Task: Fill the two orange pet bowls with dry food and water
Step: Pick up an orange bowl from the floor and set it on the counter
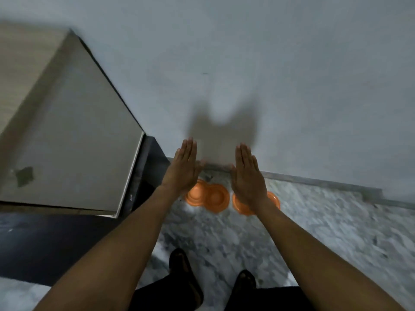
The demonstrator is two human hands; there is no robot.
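The two orange pet bowls were judged to be light, stiff moulded plastic, shallow and smooth, likely to slide on the polished floor and to tip or spill easily once filled. A hold at the raised outer rim, with the dish kept level, was judged safest; the double bowl would best be taken at its narrow waist or at both ends.

The left orange bowl (212, 197) was seen as a two-lobed dish with stepped concentric rings round each hollow. The right orange bowl (239, 207) was largely covered by the right wrist, so its full shape could not be told. No food or water could be made out in either, though the picture was blurred.

Both bowls were set just below the centre of the frame, side by side on the grey marble floor (224, 239), close to the foot of the pale wall (292, 86). The left hand (184, 170) and right hand (247, 179) were held out flat above them, fingers straight and together, with nothing held.
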